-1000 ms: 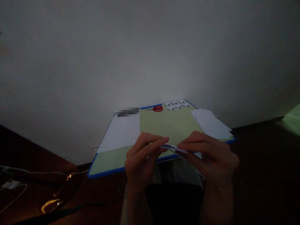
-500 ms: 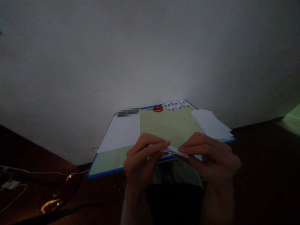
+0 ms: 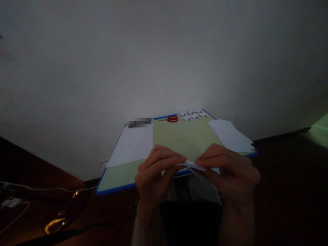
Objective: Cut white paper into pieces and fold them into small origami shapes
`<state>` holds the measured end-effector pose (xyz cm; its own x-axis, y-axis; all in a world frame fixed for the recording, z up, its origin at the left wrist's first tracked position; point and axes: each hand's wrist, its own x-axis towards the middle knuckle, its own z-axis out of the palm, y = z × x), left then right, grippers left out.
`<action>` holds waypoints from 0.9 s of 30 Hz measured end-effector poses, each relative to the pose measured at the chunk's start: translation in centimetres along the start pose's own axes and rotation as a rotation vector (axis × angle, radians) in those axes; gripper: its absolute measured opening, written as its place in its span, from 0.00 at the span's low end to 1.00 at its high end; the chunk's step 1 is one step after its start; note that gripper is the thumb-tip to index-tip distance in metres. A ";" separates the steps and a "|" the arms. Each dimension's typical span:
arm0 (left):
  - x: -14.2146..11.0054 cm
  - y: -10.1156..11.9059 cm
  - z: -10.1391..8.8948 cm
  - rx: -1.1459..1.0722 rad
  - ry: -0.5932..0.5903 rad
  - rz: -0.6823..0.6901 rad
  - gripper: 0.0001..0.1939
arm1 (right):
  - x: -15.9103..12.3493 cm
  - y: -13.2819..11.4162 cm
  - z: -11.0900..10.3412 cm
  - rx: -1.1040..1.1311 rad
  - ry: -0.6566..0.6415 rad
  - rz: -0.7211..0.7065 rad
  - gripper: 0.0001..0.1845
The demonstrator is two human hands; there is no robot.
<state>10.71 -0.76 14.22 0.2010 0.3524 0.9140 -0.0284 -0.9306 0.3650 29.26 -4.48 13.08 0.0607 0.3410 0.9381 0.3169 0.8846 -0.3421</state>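
Note:
A small folded piece of white paper (image 3: 192,165) is held up between both hands, just above the near edge of the board. My left hand (image 3: 157,174) pinches its left end between thumb and fingers. The right end sits in the pinch of my right hand (image 3: 232,172). A thin flap of the paper hangs below the fold. Fingers cover both ends, so its full shape is hidden.
The green board (image 3: 184,136) has a blue rim. On it lie red-handled scissors (image 3: 172,119), several small folded white paper shapes (image 3: 193,114), a stack of white paper (image 3: 230,135) and a white sheet (image 3: 133,143). A wall (image 3: 164,61) rises behind.
My right hand has shifted very slightly left and the folded paper has tilted a little. My left hand stays almost still, and both keep their pinch.

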 end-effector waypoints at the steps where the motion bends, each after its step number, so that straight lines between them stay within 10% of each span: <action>1: 0.0 0.0 0.1 0.008 0.012 0.010 0.16 | 0.0 0.0 0.0 0.013 -0.001 0.007 0.16; 27: -0.2 -0.2 0.1 0.050 0.088 0.019 0.11 | 0.5 -0.9 1.2 0.209 -0.002 0.154 0.21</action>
<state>10.78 -0.64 13.89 0.1140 0.3397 0.9336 0.0176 -0.9403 0.3399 27.85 -4.69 13.79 0.0912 0.4770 0.8742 0.1012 0.8689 -0.4846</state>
